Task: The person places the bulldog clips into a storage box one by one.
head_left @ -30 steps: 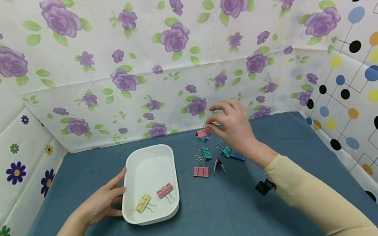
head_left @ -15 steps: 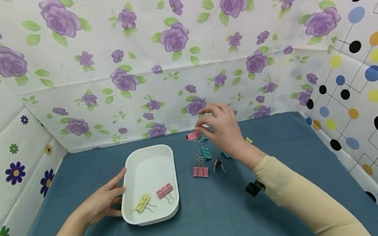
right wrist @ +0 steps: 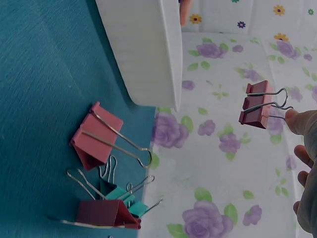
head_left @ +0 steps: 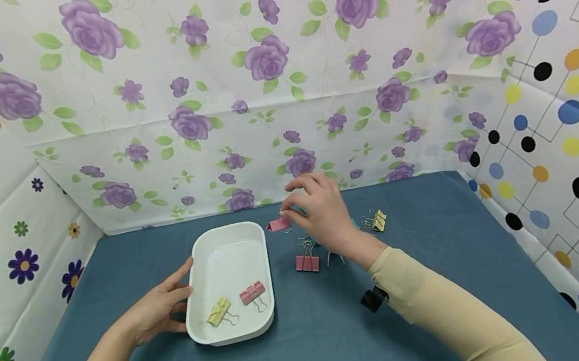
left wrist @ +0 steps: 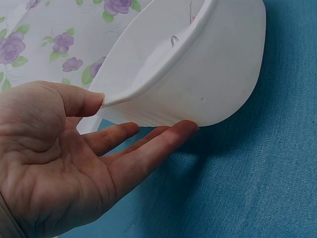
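My right hand (head_left: 323, 209) pinches a pink binder clip (head_left: 277, 225) by a wire handle between thumb and finger, beside the tray's far right corner. In the right wrist view that binder clip (right wrist: 256, 103) hangs clear of the tabletop. The white tray (head_left: 229, 252) holds a yellow binder clip (head_left: 219, 311) and a pink one near its front end. My left hand (head_left: 155, 308) rests against the tray's left side, with the thumb at the rim and fairly straight fingers against the outer wall. My right hand and forearm partly hide clips on the table.
Right of the tray, another pink binder clip (head_left: 308, 263) lies on the blue cloth (head_left: 321, 335). A second yellow clip (head_left: 379, 220) lies beyond my right wrist. Teal clips (right wrist: 116, 191) show in the right wrist view. A floral sheet (head_left: 273, 140) stands along the back.
My right hand has moved left and slightly nearer, carrying the pink binder clip toward the tray. The yellow clip on the table has come into sight. My left hand and the tray stay put.
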Demonstrator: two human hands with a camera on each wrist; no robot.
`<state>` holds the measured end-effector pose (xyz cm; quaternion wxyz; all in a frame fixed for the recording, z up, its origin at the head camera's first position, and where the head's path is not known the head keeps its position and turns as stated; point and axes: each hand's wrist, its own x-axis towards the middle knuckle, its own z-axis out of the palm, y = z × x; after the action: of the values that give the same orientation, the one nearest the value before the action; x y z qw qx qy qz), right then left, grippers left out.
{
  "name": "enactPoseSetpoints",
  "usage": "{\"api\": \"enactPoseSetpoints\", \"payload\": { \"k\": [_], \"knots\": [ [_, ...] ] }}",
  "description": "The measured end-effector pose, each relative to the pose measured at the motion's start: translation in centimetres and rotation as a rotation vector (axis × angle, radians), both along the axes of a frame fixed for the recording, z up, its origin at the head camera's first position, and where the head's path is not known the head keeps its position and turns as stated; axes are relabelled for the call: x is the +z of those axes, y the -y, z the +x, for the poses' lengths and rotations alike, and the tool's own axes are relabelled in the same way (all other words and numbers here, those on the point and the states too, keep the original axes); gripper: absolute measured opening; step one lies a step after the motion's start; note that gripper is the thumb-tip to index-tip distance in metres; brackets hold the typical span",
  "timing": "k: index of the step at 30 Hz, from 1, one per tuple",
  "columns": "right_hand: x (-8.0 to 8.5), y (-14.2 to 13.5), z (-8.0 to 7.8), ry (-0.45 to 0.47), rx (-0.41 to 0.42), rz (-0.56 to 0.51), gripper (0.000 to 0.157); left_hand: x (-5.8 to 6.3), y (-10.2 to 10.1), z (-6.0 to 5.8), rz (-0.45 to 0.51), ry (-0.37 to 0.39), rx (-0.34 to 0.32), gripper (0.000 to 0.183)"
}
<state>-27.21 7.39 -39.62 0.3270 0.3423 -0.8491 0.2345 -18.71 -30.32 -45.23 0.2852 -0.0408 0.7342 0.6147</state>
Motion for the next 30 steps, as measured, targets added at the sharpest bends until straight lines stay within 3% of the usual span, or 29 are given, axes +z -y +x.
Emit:
{"api": "enactPoseSetpoints", "payload": {
  "k": [14, 25, 30],
  "knots": [
    [0.0, 1.7, -0.5, 0.055, -0.011, 0.014, 0.004, 0.1, 0.0, 0.0, 0.002, 0.004, 0.008, 0.070],
    [0.4, 4.1, -0.7, 0.024, 0.017, 0.031, 0.005, 0.1, 0.0, 0.0, 0.010, 0.007, -0.008, 0.071],
    [0.3, 5.3, -0.6, 0.051, 0.023, 0.060, 0.005, 0.2, 0.0, 0.0, 0.020, 0.006, -0.012, 0.071]
  ]
}}
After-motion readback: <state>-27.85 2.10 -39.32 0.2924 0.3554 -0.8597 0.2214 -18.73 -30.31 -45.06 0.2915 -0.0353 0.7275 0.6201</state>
